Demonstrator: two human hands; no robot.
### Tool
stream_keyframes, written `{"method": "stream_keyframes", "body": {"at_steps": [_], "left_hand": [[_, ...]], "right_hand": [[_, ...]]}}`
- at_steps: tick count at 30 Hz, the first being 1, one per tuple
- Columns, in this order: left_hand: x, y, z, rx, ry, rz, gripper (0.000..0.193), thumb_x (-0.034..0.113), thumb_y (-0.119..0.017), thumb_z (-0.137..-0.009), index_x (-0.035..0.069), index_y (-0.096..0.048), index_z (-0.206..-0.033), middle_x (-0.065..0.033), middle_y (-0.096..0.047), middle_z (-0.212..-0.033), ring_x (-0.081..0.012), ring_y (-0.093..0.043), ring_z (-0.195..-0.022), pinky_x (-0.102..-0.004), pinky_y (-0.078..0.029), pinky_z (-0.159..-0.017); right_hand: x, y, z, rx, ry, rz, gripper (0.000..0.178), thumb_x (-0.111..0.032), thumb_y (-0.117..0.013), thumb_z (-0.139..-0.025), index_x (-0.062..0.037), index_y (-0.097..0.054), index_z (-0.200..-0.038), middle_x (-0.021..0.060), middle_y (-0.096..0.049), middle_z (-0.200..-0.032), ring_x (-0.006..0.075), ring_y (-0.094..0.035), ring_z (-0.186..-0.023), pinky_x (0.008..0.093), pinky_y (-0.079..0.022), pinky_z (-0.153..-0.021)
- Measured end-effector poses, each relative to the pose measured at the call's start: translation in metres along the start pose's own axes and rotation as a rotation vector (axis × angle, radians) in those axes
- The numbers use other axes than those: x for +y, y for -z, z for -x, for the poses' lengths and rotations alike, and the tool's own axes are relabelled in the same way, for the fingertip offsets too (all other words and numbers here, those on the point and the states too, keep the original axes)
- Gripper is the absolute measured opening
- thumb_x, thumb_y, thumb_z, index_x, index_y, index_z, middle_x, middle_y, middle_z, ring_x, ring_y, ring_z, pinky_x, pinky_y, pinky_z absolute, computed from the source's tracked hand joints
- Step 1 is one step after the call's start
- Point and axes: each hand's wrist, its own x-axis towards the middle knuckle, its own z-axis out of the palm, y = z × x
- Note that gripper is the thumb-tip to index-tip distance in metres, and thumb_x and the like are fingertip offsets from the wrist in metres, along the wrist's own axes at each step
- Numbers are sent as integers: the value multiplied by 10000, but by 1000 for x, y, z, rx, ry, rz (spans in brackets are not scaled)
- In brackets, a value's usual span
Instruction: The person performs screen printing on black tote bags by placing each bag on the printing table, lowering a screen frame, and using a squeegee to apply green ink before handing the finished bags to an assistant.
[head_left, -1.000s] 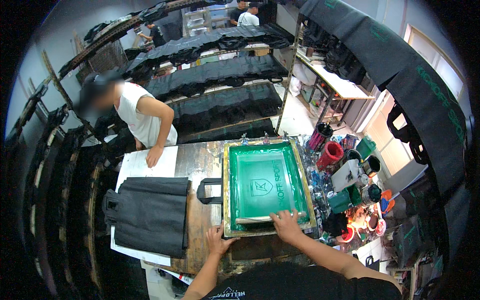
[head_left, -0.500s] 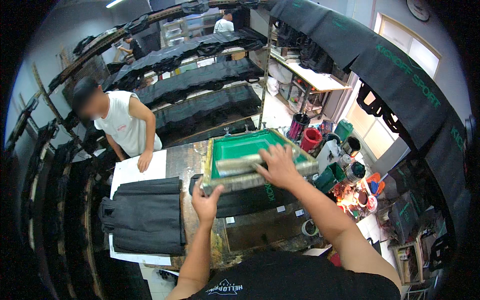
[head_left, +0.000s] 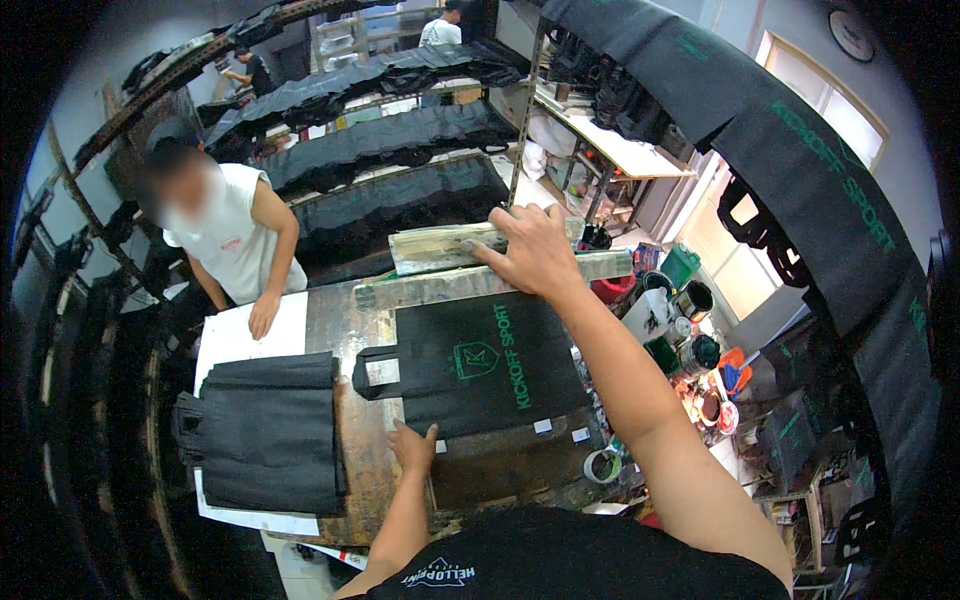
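Note:
A black fabric bag (head_left: 555, 350) with a green printed design lies flat on the worn table (head_left: 370, 470), its handle pointing left. Above its far edge, the screen-printing frame (head_left: 440, 287) is tilted up, showing its near wooden bar edge-on. My right hand (head_left: 535, 250) grips a long squeegee (head_left: 430, 248) against that frame, thumb on the near face and fingers over the top. Whether these fingers also hold the frame is hidden. My left hand (head_left: 412, 450) is at the bag's near left corner, thumb and fingers apart, on or just beside the fabric.
Left of the bag, a stack of black bags (head_left: 270, 430) rests on a white board (head_left: 215, 340). A person (head_left: 235, 235) stands beyond it, one hand on the board. Ink cans (head_left: 697, 352) crowd the right side; a tape roll (head_left: 602, 466) sits near the table edge. Racks hold more bags.
The frame has swung up and away, uncovering the printed bag. My right hand rose with the squeegee. My left hand let go of the frame and moved down to the bag's corner.

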Motion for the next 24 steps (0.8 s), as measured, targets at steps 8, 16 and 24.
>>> {"method": "stream_keyframes", "body": {"at_steps": [8, 16, 24], "left_hand": [[6, -16, -22, -105, 5, 124, 683, 230, -811, -832, -61, -503, -1368, -300, -668, -1174, -423, -655, -1140, -490, -517, -958], [45, 117, -81, -2, -249, 614, 362, 112, -719, -906, -74, -663, -1211, -178, -738, -1050, -289, -712, -914, -385, -546, -867], [-65, 231, -130, -55, -9, 841, 464, 124, -739, -931, 35, -628, -1373, -90, -735, -1107, -170, -702, -863, -323, -568, -645]], "right_hand": [[7, -1, -25, 53, 27, -7, 528, -616, -631, -898, -95, -674, -965, 122, -661, -892, 316, -625, -934, 510, -413, -871], [10, 0, -38, 9, 6, -32, 550, -621, -605, -913, -77, -674, -956, 139, -671, -901, 327, -626, -925, 504, -408, -876], [5, 0, -20, -52, -23, 23, 565, -643, -580, -929, -94, -681, -1016, 123, -678, -937, 309, -631, -990, 509, -403, -934]]}}
